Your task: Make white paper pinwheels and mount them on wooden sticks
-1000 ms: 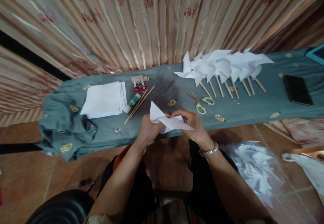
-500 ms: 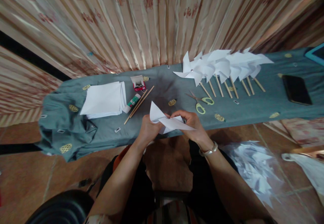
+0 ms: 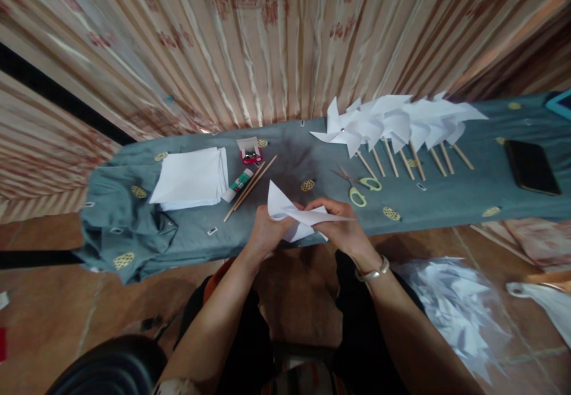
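Between both hands, over the near edge of the table, is a white paper pinwheel (image 3: 298, 216) with folded, pointed blades. My left hand (image 3: 269, 228) is closed on its left side, thumb lying on the paper. From the right, my right hand (image 3: 339, 223) pinches it near the middle, and one long blade covers part of those fingers. Whether a pin sits at its centre is hidden. Two wooden sticks (image 3: 250, 188) lie beyond my left hand, beside a glue stick (image 3: 237, 185). Green-handled scissors (image 3: 357, 187) rest open-bladed beyond my right hand.
A stack of white paper (image 3: 191, 178) and a small red box of pins (image 3: 250, 152) are on the left of the cloth-covered table (image 3: 289, 145). Finished pinwheels on sticks (image 3: 392, 124) overlap at the back right, near a black phone (image 3: 532, 168). A clear bag of paper pieces (image 3: 459, 306) lies on the floor.
The view has shifted slightly, moving everything a little right and down. The long right-hand blade of the pinwheel now lies flatter across my right fingers. Both hands keep their hold.
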`<state>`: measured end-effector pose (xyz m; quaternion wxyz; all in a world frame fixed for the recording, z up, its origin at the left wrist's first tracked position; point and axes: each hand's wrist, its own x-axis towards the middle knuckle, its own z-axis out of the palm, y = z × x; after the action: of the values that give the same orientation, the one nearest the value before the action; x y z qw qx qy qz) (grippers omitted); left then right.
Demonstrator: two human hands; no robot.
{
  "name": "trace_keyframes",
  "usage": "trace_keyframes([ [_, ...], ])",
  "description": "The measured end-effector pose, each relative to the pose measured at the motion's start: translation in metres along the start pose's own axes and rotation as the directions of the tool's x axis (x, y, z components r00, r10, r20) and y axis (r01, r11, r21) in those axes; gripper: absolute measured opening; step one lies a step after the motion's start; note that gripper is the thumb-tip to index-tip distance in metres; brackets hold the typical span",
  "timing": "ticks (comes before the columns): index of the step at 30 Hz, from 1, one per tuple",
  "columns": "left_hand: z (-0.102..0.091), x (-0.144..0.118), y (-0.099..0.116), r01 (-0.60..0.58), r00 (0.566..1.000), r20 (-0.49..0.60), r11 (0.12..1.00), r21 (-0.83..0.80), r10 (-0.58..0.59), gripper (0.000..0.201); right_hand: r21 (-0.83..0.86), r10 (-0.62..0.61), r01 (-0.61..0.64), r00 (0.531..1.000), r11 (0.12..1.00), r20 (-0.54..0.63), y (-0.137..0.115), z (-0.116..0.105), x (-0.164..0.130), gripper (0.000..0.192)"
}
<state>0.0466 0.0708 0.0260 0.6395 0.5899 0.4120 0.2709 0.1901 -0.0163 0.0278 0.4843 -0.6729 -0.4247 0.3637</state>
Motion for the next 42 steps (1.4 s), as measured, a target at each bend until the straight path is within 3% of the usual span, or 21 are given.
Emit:
trace_keyframes([
  [9,-0.002,-0.001,0.003,0.026,0.999,0.023,0.995,-0.097,-0.024,0.024,0.033,-0.036,0.037,0.999,0.999,-0.030,0.002,0.005,0.003,0.013],
  [21,-0.005,0.003,0.000,0.075,0.996,0.068,0.984,-0.163,-0.065,0.027,0.089,0.041,-0.041,0.999,0.995,-0.002,0.008,0.009,0.007,0.024],
  [25,-0.005,0.007,-0.005,0.082,0.994,0.087,0.970,-0.228,-0.064,0.036,0.143,0.061,-0.059,0.998,0.988,-0.006,0.014,0.008,0.010,0.025],
  [28,-0.006,0.009,-0.005,0.071,0.994,0.104,0.967,-0.243,-0.047,0.047,0.165,0.083,-0.075,0.996,0.983,-0.039,0.017,0.004,0.013,0.028],
  [32,-0.016,0.016,-0.002,-0.025,0.997,0.066,0.954,-0.298,0.046,0.044,0.227,0.137,-0.126,0.990,0.966,-0.033,0.018,-0.004,0.016,0.035],
  [37,-0.046,0.034,-0.011,-0.142,0.975,-0.187,0.984,-0.109,0.120,0.031,0.259,0.155,-0.148,0.988,0.954,-0.008,0.019,-0.011,0.016,0.035],
  [40,-0.072,0.045,-0.020,-0.265,0.900,-0.327,0.957,0.120,0.290,0.023,0.271,0.175,-0.167,0.985,0.948,-0.004,0.023,-0.018,0.016,0.037],
  [42,-0.088,0.050,-0.023,-0.305,0.847,-0.343,0.901,0.308,0.405,0.018,0.302,0.208,-0.202,0.978,0.932,0.013,0.025,-0.024,0.015,0.039],
])
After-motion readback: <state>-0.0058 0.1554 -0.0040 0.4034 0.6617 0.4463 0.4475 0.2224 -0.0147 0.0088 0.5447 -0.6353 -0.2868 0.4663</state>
